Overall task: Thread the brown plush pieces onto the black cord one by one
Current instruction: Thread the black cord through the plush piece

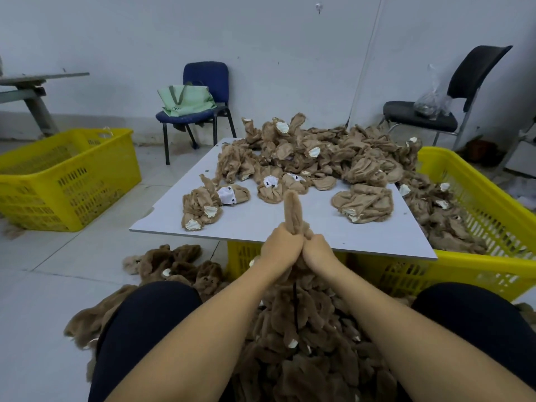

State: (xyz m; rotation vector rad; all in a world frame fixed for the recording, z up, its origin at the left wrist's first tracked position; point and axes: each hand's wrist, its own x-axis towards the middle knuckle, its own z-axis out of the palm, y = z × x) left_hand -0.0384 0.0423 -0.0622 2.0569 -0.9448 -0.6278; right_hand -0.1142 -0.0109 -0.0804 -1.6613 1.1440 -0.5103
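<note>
My left hand [280, 245] and my right hand [316, 249] are side by side at the near edge of the white board [261, 221], both gripping one brown plush piece [293, 211] whose long end sticks upward above my fists. Below my hands a short stretch of black cord [295, 309] runs down into a thick bundle of brown plush pieces [304, 352] hanging between my knees. A large heap of inside-out tan plush pieces [319, 152] lies on the far half of the board.
The board rests on a yellow crate [406, 274]; another yellow crate [475, 204] at right holds more plush, and a third yellow crate [66, 175] stands on the floor at left. Furry brown pieces [174, 262] lie on the floor. A blue chair [200, 111] and a black chair [435, 111] stand by the wall.
</note>
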